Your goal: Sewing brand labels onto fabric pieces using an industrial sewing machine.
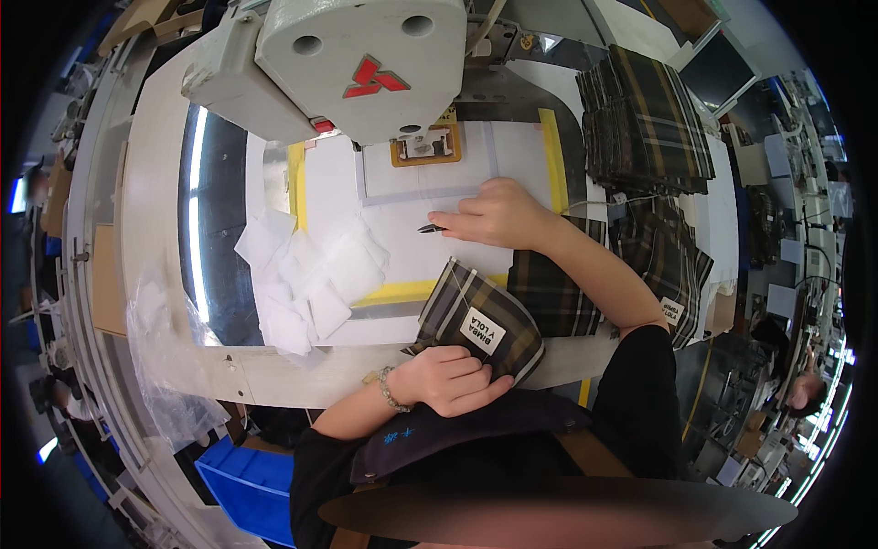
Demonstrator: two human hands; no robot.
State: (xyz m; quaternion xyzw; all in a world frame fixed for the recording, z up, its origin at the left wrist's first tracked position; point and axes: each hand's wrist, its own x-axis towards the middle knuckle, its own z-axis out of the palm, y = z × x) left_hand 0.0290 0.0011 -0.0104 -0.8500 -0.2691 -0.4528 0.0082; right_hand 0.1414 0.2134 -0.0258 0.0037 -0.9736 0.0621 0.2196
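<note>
My left hand (448, 380) is closed on the lower edge of a dark plaid fabric piece (517, 322), near the table's front edge. A white label (483, 331) with dark lettering lies on that piece, and a fine thread crosses the cloth near its upper corner. Above it, over the white work sheet, my right hand (498, 215) grips thread snips (430, 228). Only their dark pointed tips show, aimed left; the rest is hidden in my fist. More plaid fabric (553, 293) lies under my right forearm.
A large white sewing machine head (361, 69) overhangs the back of the table. Loose white backing squares (315, 274) lie at left, beside a clear plastic bag (165, 357). Folded plaid pieces (645, 119) are stacked at the back right. A blue crate (247, 489) stands below left.
</note>
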